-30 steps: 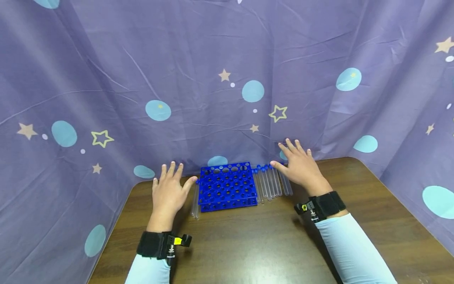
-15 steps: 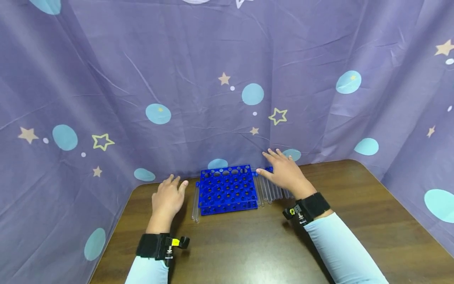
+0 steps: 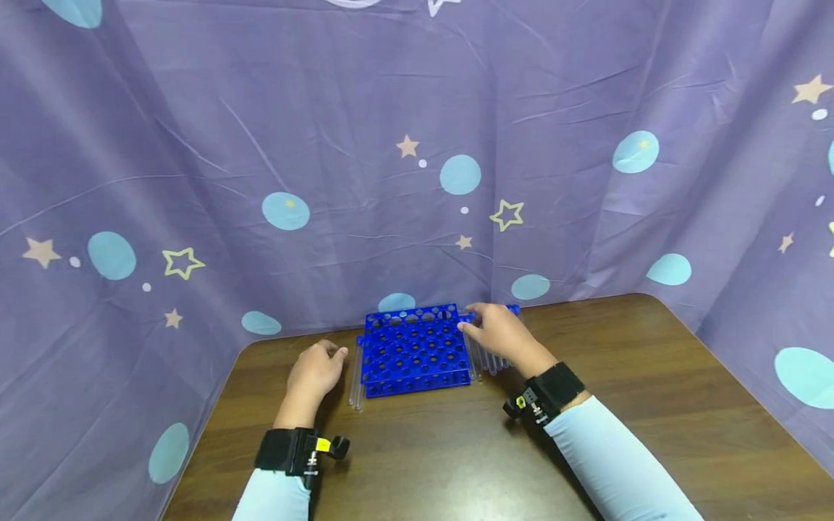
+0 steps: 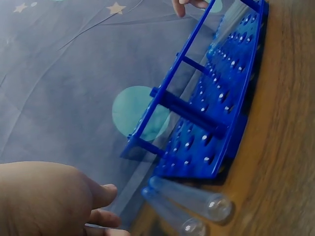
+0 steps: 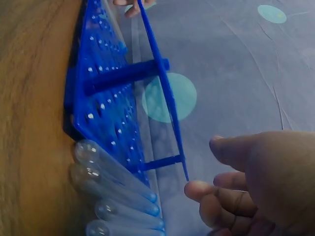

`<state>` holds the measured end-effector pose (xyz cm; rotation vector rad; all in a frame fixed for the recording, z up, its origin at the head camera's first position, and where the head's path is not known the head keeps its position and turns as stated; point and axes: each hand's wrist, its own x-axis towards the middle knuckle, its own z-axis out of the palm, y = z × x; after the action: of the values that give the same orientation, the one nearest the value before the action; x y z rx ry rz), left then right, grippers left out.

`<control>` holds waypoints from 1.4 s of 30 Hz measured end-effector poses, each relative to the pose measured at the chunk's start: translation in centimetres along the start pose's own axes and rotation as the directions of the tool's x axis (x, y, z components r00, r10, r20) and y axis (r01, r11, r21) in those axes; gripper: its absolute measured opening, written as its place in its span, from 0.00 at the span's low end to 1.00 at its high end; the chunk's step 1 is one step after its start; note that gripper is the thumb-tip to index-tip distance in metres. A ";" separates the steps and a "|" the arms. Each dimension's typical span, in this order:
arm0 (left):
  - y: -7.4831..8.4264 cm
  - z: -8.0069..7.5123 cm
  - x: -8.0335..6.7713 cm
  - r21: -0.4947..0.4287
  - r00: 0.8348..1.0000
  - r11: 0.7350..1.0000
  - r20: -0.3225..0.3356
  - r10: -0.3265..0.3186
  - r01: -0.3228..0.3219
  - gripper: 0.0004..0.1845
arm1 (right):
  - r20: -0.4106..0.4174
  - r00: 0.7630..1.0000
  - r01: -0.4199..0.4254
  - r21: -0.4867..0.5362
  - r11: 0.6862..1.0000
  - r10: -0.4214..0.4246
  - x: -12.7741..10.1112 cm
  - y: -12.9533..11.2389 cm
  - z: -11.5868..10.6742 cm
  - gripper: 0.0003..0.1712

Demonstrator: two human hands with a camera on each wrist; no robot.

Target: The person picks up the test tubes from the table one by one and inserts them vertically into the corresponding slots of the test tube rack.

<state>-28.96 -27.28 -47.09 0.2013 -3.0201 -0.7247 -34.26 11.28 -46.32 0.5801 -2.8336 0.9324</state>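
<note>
A blue test tube rack (image 3: 417, 349) lies on the brown surface (image 3: 456, 449) between both hands. The right hand (image 3: 498, 334), fingers loosely curled and holding nothing, hovers over the clear tubes (image 3: 490, 358) at the rack's right edge. The left hand (image 3: 317, 370), fingers curled loosely, rests just beside two tubes (image 4: 197, 206) at its left.

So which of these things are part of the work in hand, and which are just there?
In hand:
blue tube rack
clear tubes right of it, under the right hand
two tubes left of it, by the left hand

Just there:
wooden table
purple star cloth
</note>
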 end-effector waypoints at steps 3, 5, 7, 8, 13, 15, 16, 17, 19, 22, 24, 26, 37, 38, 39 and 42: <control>-0.1 0.5 0.1 -0.035 1.000 0.999 -0.002 0.000 0.000 0.23 | 0.014 1.000 -0.007 0.058 0.998 0.006 0.1 -0.1 0.5 0.29; 0.0 0.9 0.3 -0.049 1.000 0.999 -0.001 0.002 -0.002 0.21 | 0.030 0.999 -0.017 0.079 0.997 0.014 0.1 -0.1 0.9 0.28; 0.1 1.1 0.3 -0.061 1.000 0.998 0.003 0.000 0.000 0.20 | 0.046 0.999 -0.029 0.081 0.996 0.026 0.1 0.0 1.3 0.26; 0.1 1.3 0.4 -0.065 1.000 0.998 0.006 -0.001 0.002 0.20 | 0.051 0.998 -0.033 0.079 0.996 0.029 0.1 0.0 1.4 0.26; 0.2 1.7 0.6 -0.085 1.000 0.996 0.026 0.000 0.003 0.19 | 0.060 0.998 -0.024 0.078 0.997 0.019 0.1 0.3 1.7 0.23; 0.2 1.8 0.7 -0.087 0.999 0.996 0.034 0.001 0.001 0.19 | 0.060 0.998 -0.013 0.083 0.996 0.008 0.2 0.5 1.7 0.23; 0.3 1.9 0.8 -0.088 0.999 0.996 0.036 0.002 0.001 0.20 | 0.064 0.998 -0.012 0.083 0.997 0.006 0.3 0.6 1.6 0.23; 0.4 1.9 0.8 -0.091 0.999 0.996 0.041 0.001 0.003 0.20 | 0.068 0.998 -0.017 0.084 0.996 0.011 0.4 0.6 1.5 0.23; 0.6 2.0 1.0 -0.092 0.999 0.996 0.044 -0.001 0.005 0.20 | 0.072 0.997 -0.024 0.083 0.996 0.018 0.6 0.7 1.3 0.24; 0.8 2.0 1.2 -0.096 0.999 0.995 0.044 0.001 0.003 0.19 | 0.082 0.996 -0.034 0.080 0.996 0.027 0.7 0.7 1.1 0.25; 0.8 2.0 1.2 -0.094 0.999 0.996 0.040 0.002 0.002 0.19 | 0.086 0.996 -0.033 0.087 0.996 0.026 0.8 0.6 1.0 0.25; 0.7 2.1 1.2 -0.092 0.999 0.996 0.040 -0.002 0.006 0.18 | 0.092 0.996 -0.031 0.097 0.995 0.022 0.7 0.6 1.0 0.25; 0.5 2.3 0.9 -0.068 0.999 0.997 0.036 -0.016 0.018 0.18 | 0.099 0.995 -0.030 0.117 0.993 0.019 0.6 0.7 1.5 0.25; 0.5 2.4 0.9 -0.063 0.999 0.998 0.035 -0.018 0.020 0.18 | 0.099 0.995 -0.030 0.118 0.993 0.018 0.6 0.7 1.5 0.25; 0.5 2.4 0.8 -0.059 0.999 0.998 0.035 -0.021 0.023 0.18 | 0.099 0.995 -0.028 0.118 0.993 0.017 0.5 0.7 1.5 0.25; 0.4 2.6 0.7 -0.053 0.999 0.998 0.039 -0.032 0.034 0.18 | 0.103 0.995 -0.027 0.115 0.993 0.015 0.4 0.7 1.7 0.25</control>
<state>-29.85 -25.84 -49.17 0.2397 -3.0355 -0.8206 -34.91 10.69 -47.97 0.6289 -2.8945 1.1087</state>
